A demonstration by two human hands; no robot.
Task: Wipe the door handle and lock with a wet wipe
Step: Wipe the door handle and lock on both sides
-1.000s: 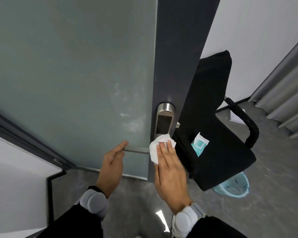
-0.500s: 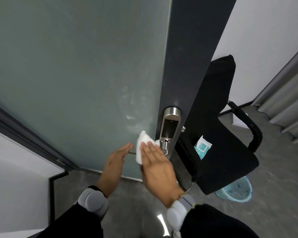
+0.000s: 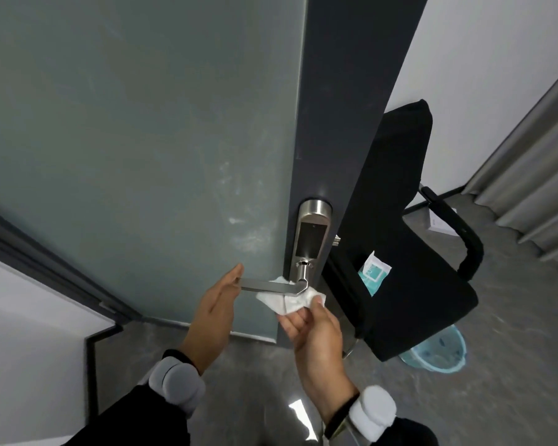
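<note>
The right hand (image 3: pixel 316 329) pinches the wet wipe (image 3: pixel 287 300) under the door handle (image 3: pixel 271 288); the left hand (image 3: pixel 216 304) lies slack at the lever's tip, seemingly touching it. The lock (image 3: pixel 310 239) sits just above.

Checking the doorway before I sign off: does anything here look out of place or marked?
Whitish smudges mar the frosted door glass left of the lock. A wipe packet lies on the black chair.

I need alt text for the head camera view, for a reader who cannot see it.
A right hand holds a white wipe under a metal door handle, while the left hand steadies the handle's tip. Above is the silver lock; a black chair stands behind the door.
</note>
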